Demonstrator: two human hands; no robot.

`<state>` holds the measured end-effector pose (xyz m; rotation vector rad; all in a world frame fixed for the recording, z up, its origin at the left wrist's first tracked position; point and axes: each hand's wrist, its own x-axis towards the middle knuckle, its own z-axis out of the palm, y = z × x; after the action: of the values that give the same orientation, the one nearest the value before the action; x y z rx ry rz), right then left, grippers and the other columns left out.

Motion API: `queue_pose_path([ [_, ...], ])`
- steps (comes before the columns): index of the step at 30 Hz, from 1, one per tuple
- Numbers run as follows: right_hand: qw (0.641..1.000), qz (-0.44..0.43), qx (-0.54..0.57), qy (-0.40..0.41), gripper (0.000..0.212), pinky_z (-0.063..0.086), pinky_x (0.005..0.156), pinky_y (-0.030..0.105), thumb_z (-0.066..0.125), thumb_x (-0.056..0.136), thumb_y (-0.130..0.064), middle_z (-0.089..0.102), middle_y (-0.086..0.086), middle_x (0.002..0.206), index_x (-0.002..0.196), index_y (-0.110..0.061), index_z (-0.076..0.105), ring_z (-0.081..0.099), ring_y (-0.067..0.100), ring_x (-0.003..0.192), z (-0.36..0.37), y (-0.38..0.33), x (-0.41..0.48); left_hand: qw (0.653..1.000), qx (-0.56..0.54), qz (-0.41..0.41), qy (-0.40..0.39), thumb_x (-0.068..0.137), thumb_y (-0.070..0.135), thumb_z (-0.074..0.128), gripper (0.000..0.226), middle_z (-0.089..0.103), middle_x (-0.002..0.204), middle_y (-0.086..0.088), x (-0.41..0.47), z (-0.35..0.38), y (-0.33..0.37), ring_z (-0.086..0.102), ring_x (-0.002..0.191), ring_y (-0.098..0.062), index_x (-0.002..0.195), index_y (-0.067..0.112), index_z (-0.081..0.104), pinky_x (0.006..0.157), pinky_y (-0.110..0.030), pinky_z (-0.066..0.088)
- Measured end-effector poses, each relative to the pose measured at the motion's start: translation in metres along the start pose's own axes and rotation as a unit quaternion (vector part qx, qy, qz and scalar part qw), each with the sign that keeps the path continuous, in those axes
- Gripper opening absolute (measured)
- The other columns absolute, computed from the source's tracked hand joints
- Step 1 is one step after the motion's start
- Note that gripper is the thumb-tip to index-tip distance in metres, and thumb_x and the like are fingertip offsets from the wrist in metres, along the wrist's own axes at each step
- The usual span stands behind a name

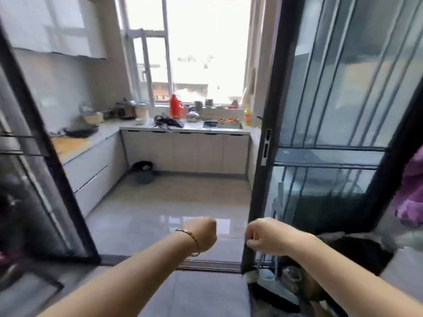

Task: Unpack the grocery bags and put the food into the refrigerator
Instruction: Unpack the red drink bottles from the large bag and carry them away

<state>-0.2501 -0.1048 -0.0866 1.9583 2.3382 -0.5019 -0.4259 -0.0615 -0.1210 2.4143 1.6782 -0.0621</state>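
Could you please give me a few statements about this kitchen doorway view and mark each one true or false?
1. A bracelet sits on the left wrist. True.
2. The left hand lies open and flat. False: it is closed in a fist.
3. A red bottle stands on the counter by the window. True.
4. The right hand holds the kettle. False: the kettle stands on the far counter.
5. A dark bin stands on the floor by the cabinets. True.
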Motion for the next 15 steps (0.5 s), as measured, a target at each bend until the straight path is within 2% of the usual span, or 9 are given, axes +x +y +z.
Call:
queue_pose_path([
  [4, 0.992, -0.116, -0.040, -0.007, 0.021, 0.051, 0.086, 0.028, 0.051, 0.088, -0.033, 0.067, -0.003, 0.109, 0.103, -0.031, 0.065, 0.063, 0.022, 0.097, 0.036, -0.145, 0.042, 0.991, -0.042, -0.128, 0.016, 0.092, 0.018, 0.041, 0.028, 0.062, 0.119, -0.008, -0.099, 0.006, -0.133, 0.060, 0.105, -0.029, 0.110, 0.017, 0.062, 0.089, -0.032, 0.048],
  [8, 0.969, -0.230, -0.089, -0.025, 0.022, 0.048, 0.087, 0.027, 0.050, 0.089, -0.029, 0.067, -0.004, 0.107, 0.104, -0.029, 0.066, 0.061, 0.020, 0.101, 0.078, -0.304, 0.055, 0.966, -0.041, -0.253, 0.029, 0.093, 0.020, 0.040, 0.029, 0.061, 0.122, -0.006, -0.221, 0.018, -0.253, 0.057, 0.111, -0.029, 0.113, 0.018, 0.060, 0.088, -0.031, 0.045],
  [15, 0.914, -0.359, -0.158, -0.102, 0.027, 0.046, 0.083, 0.027, 0.047, 0.093, -0.023, 0.064, 0.007, 0.113, 0.111, -0.014, 0.065, 0.060, 0.025, 0.103, 0.147, -0.566, 0.047, 0.879, -0.080, -0.467, 0.052, 0.093, 0.021, 0.039, 0.028, 0.060, 0.122, -0.004, -0.433, 0.020, -0.416, 0.057, 0.111, -0.028, 0.113, 0.020, 0.059, 0.089, -0.030, 0.042],
])
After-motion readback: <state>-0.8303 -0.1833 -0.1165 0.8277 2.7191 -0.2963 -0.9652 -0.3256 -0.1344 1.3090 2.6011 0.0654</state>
